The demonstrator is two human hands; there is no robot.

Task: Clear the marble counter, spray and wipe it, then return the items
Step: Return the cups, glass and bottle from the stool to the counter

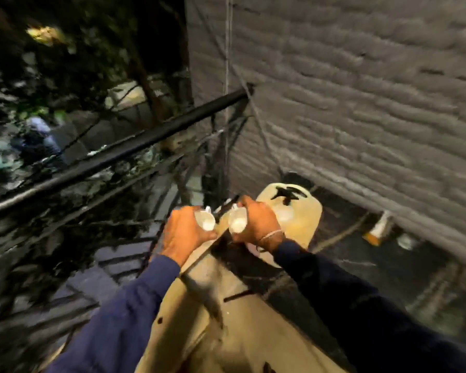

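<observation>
Left hand [184,232] grips a small white cup [206,220], fingers closed around it. Just to the right, right hand [256,224] grips a second white cup [237,223] the same way. Both cups sit level, side by side above the pale ledge [199,305]. A cream jug [299,219] stands just beyond the right hand; judged set-down lies near, below both hands
</observation>
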